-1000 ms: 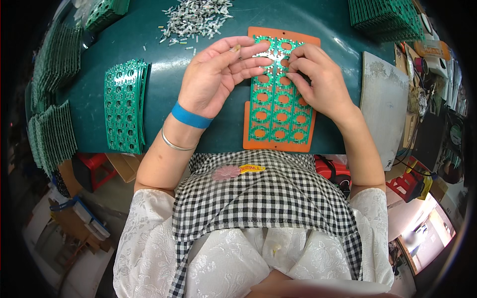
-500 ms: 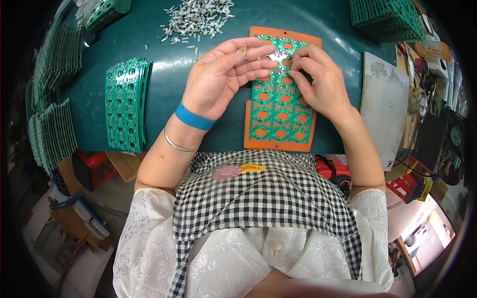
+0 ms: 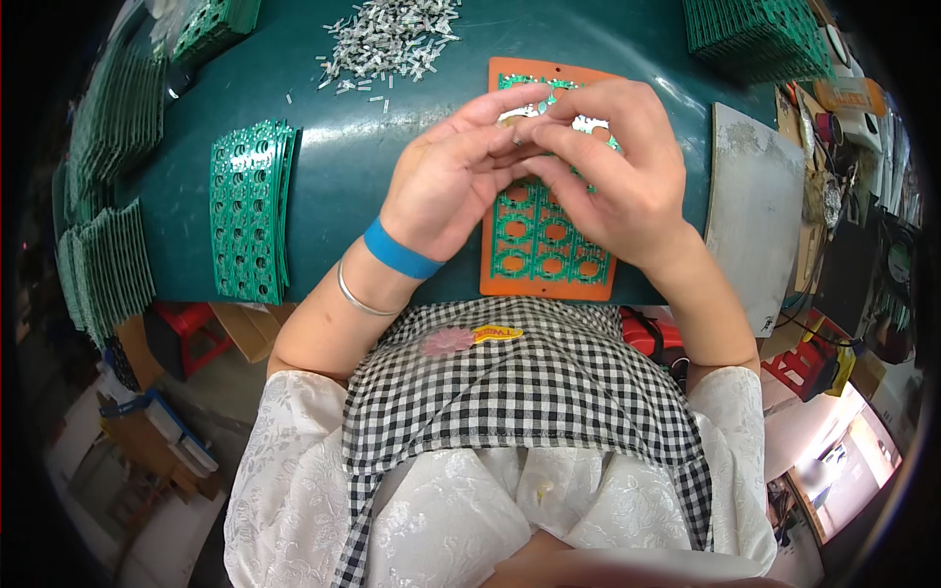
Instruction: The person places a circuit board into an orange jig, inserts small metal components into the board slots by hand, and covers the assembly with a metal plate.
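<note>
My left hand [image 3: 441, 186], with a blue band at the wrist, is turned palm up over the board; its thumb and fingers are drawn together, with a tiny bit of something at the tips. From the right, my right hand [image 3: 632, 171] meets it, thumb and forefinger pinched at the left fingertips. What either hand holds is too small and too hidden to name. Under both hands lies a green circuit board panel [image 3: 554, 211] with rows of round cut-outs, set on an orange tray [image 3: 559, 290]. The hands cover much of its upper half.
A heap of small silvery-white strips [image 3: 387, 44] lies at the far side of the green table [image 3: 353, 196]. Stacked green panels [image 3: 250, 211] stand left, with more stacks [image 3: 108, 255] at the left rim and a stack [image 3: 755, 39] far right. A grey plate [image 3: 755, 216] lies right.
My right hand has come up and left off the board to my left fingertips. My left hand has shifted slightly right, its fingers drawing in.
</note>
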The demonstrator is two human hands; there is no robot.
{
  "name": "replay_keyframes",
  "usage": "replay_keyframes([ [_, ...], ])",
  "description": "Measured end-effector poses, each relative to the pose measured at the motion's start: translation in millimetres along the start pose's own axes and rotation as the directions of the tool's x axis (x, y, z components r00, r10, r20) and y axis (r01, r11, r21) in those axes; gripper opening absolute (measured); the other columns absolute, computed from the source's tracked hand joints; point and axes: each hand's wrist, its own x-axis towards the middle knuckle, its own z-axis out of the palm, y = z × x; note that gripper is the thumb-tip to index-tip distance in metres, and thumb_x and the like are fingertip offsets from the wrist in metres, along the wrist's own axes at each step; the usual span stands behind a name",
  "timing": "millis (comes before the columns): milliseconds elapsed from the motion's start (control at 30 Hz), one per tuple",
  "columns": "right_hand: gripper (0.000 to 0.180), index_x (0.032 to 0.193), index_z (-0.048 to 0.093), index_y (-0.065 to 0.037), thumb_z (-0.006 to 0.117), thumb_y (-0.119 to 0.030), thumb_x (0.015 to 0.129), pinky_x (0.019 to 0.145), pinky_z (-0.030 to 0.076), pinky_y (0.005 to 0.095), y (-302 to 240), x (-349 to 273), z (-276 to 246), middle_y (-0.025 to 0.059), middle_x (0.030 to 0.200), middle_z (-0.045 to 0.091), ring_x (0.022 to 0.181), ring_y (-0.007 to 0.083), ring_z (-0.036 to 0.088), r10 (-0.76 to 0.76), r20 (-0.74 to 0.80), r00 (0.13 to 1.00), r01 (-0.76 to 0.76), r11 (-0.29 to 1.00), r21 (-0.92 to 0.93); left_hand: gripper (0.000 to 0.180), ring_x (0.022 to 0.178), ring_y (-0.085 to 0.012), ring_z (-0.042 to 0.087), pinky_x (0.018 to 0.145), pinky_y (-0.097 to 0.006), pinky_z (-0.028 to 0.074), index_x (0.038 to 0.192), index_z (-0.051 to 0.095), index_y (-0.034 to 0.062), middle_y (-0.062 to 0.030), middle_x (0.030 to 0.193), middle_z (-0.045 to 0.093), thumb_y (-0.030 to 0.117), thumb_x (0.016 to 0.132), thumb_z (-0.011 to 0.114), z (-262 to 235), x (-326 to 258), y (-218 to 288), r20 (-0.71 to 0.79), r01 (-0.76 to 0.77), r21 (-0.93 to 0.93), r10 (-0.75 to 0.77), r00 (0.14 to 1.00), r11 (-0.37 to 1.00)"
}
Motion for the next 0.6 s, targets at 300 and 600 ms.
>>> replay_keyframes([
  [300,0.016,0.084,0.066,-0.004,0.073,-0.001,0.071,0.080,0.050,0.0375,-1.3,-5.4,-5.4,0.0087,0.097,0.063,0.094,0.0284,0.060,0.220,0.040,0.975,-0.223,0.967,0.126,0.044,0.118,-0.0172,0.057,0.102,-0.035,0.044,0.143,0.044,0.0020,-0.0077,0.126,0.061,0.019,0.103,0.048,5.1,-8.1,-20.5,0.089,-0.115,0.036,0.112,0.990,0.993],
  [600,0.010,0.087,0.059,-0.003,0.068,-0.003,0.084,0.081,0.048,0.0377,13.6,-33.2,-25.7,0.0092,0.097,0.060,0.096,0.0295,0.057,0.465,0.334,0.820,-0.489,0.872,-0.013,0.014,0.088,-0.0269,0.060,0.078,-0.041,0.046,0.083,0.071,0.0103,-0.0046,0.088,0.067,0.023,0.079,0.077,-99.0,7.8,43.2,0.168,0.129,0.927,0.698,0.696,-0.351],
])
